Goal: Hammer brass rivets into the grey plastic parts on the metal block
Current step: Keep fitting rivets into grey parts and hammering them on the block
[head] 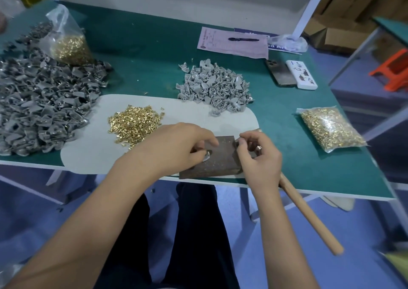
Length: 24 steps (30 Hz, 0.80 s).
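- Metal block [217, 156] sat at the near edge of the green table [154, 52], on a pale mat [187, 114].
- Left hand [176, 145] pinched a grey plastic part [207, 156] against the block's left side.
- Right hand [256, 154] had fingers curled at the block's right edge; what it held could not be told.
- Hammer handle [309, 213] ran out below the right wrist.
- Loose brass rivets [132, 123] were heaped on the mat, left of the block.

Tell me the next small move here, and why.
Probably seat the rivet: the left hand holds a grey part on the metal block, the right hand hovers pinched at its edge, and the hammer handle lies unheld beneath the right wrist.
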### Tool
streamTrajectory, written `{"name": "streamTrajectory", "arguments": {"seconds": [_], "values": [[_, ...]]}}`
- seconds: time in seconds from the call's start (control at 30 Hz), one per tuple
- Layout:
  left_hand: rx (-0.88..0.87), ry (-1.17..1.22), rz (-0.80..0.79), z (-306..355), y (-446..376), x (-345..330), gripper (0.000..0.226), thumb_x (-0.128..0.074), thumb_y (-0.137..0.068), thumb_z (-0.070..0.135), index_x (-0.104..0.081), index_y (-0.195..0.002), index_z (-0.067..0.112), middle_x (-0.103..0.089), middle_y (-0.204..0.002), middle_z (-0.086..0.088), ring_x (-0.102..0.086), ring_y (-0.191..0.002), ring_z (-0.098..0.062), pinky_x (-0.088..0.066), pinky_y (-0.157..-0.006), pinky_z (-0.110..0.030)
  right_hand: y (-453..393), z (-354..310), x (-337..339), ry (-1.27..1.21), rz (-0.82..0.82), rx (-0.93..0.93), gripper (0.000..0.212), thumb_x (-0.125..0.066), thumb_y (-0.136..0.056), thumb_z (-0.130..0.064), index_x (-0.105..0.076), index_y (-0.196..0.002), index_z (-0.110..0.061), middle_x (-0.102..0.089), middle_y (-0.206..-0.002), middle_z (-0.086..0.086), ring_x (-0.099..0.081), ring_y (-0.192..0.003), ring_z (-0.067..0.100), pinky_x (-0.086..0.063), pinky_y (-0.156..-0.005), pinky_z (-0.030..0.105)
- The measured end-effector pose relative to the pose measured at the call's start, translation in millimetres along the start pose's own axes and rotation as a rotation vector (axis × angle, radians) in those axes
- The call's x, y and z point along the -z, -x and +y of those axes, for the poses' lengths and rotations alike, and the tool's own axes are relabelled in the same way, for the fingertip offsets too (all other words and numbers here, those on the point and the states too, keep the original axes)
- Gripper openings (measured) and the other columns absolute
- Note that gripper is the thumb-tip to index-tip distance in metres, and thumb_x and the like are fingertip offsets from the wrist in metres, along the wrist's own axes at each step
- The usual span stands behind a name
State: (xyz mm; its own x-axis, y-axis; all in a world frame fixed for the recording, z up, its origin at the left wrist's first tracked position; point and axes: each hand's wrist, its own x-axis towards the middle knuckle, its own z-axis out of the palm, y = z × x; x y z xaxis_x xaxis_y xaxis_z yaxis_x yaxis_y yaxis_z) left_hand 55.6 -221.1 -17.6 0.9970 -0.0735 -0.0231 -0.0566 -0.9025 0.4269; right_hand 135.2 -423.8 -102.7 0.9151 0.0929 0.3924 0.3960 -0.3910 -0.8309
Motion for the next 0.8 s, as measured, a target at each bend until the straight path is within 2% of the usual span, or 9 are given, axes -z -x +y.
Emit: {"name": "streamTrajectory", "arguments": {"seconds": [0.13,0.27,0.33,0.47,0.57,0.63,0.8], "values": [[0.058,-0.036,0.029,4.6,-5.0,-5.4,0.024,-0.059,-0.089,0.041,-0.056,-0.113,0.046,-0.064,-0.088,0.022,-0.056,-0.083,-0.006,-0.039,-0.066,-0.028,0.3,-2.0,0.4,-0.004,0.002,0.012,0.012,-0.067,-0.087,-0.018,-0.074,-0.097,-0.018,-0.070,-0.088,-0.004,-0.066,-0.085,0.019,-0.054,-0.079,0.047],[0.111,0.022,0.079,6.4,-4.3,-14.0,0.014,-0.054,-0.095,0.042,-0.054,-0.108,0.039,-0.067,-0.081,0.018,-0.059,-0.080,-0.009,-0.045,-0.067,-0.031,0.5,-2.1,1.1,-0.008,0.007,0.027,0.012,-0.067,-0.088,-0.017,-0.074,-0.097,-0.018,-0.070,-0.087,-0.007,-0.065,-0.084,0.016,-0.055,-0.079,0.045],[0.107,0.065,0.106,3.0,-1.6,-14.7,0.012,-0.053,-0.096,0.039,-0.051,-0.107,0.041,-0.065,-0.081,0.019,-0.058,-0.076,-0.004,-0.045,-0.065,-0.031,0.6,-3.1,1.7,-0.007,0.006,0.045,0.011,-0.069,-0.088,-0.015,-0.075,-0.097,-0.019,-0.069,-0.088,-0.013,-0.065,-0.085,0.016,-0.054,-0.079,0.043],[0.013,0.122,0.077,-1.3,2.3,-9.9,0.035,-0.059,-0.091,0.028,-0.054,-0.118,0.049,-0.055,-0.103,0.023,-0.052,-0.081,0.012,-0.047,-0.071,-0.025,-0.3,-4.1,3.0,0.013,0.014,0.113,0.010,-0.073,-0.089,-0.012,-0.076,-0.095,-0.020,-0.068,-0.087,-0.014,-0.063,-0.084,0.016,-0.053,-0.077,0.038],[0.019,0.076,0.085,-0.8,0.2,-12.4,0.019,-0.067,-0.091,0.038,-0.065,-0.108,0.047,-0.059,-0.098,0.025,-0.050,-0.083,0.015,-0.048,-0.074,-0.029,-0.4,-3.7,2.9,-0.002,0.014,0.086,0.011,-0.074,-0.089,-0.011,-0.077,-0.097,-0.018,-0.070,-0.088,-0.010,-0.064,-0.084,0.018,-0.054,-0.078,0.041],[0.044,0.060,0.129,0.7,-1.0,-16.5,0.009,-0.067,-0.090,0.043,-0.067,-0.100,0.044,-0.060,-0.090,0.024,-0.049,-0.081,0.015,-0.044,-0.069,-0.027,-0.4,-5.1,3.2,-0.006,0.008,0.061,0.012,-0.074,-0.090,-0.010,-0.078,-0.098,-0.018,-0.072,-0.089,-0.009,-0.065,-0.085,0.015,-0.054,-0.079,0.040],[0.094,0.059,0.250,-0.9,8.9,-28.8,0.007,-0.068,-0.090,0.041,-0.068,-0.096,0.042,-0.056,-0.085,0.024,-0.043,-0.080,0.018,-0.033,-0.062,-0.016,7.6,-20.1,10.2,-0.061,-0.039,0.107,0.014,-0.073,-0.091,-0.010,-0.076,-0.096,-0.022,-0.070,-0.089,-0.015,-0.064,-0.087,0.011,-0.050,-0.078,0.030]]}}
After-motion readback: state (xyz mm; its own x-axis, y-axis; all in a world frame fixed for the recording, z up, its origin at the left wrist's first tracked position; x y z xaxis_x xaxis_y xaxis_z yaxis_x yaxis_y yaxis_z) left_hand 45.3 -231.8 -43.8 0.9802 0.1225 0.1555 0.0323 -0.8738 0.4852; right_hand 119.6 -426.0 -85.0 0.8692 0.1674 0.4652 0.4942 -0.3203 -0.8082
